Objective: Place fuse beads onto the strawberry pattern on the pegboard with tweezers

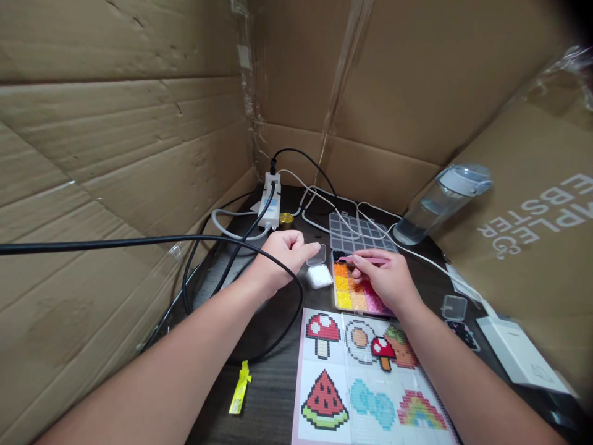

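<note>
My right hand [386, 278] pinches pink tweezers [378, 261], their tip over the black beads [340, 255] in the far left compartment of a bead case [335, 303]. Orange, yellow, peach and pink beads fill other compartments. My left hand [286, 254] is curled closed, its thumb stretched toward the raised clear lid of a small box of white beads [319, 277]; nothing shows in its fingers. Nearer lies a pattern sheet [324, 371] with pixel pictures of a mushroom, watermelon and rainbow. A small red-capped mushroom bead piece [383, 353] rests on it, beside my right forearm.
Cardboard walls [115, 123] close in the table. A power strip [270, 201] and looping black cable [296, 315] lie around my left arm. A water bottle [426, 210], white charger box [521, 355], small dark bead box [462, 335] and yellow tag [239, 389] stand about.
</note>
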`<state>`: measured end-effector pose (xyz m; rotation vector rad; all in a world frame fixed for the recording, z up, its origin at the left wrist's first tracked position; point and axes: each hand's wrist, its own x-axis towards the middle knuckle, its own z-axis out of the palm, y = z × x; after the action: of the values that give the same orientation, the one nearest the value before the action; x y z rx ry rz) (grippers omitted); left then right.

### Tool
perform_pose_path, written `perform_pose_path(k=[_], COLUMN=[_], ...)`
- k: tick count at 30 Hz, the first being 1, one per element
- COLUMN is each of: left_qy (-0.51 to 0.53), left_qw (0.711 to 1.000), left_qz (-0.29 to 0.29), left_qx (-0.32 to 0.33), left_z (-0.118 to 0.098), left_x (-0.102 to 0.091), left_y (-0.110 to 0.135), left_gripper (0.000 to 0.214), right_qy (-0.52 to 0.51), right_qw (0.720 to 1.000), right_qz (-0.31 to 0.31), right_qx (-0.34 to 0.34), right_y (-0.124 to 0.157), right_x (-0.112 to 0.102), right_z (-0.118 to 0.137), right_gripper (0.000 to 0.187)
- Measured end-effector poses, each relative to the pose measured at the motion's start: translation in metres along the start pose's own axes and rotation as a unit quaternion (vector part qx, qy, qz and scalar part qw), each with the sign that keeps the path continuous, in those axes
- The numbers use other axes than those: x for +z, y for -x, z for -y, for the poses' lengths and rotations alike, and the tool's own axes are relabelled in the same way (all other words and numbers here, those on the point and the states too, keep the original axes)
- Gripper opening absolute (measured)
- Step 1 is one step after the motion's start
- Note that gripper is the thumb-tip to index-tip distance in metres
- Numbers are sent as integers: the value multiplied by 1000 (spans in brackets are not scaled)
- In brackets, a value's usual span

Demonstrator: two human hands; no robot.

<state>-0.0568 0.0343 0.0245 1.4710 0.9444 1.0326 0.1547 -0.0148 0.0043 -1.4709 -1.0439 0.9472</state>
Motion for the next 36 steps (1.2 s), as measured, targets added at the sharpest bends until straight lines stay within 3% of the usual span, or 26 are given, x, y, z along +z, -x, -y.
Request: perform_pose_path(k=[36], left_qy=[19], left_qw=[1000], left_qz=[-2], left_qx=[-22], left_z=[-7], left_x=[2], left_y=[2], left_gripper=[49], right_qy=[30], right_qw=[1000], right_qz=[-6], right_qx=[-2], right_y=[1], right_x=[0], right_z=[3], right_gripper=[38])
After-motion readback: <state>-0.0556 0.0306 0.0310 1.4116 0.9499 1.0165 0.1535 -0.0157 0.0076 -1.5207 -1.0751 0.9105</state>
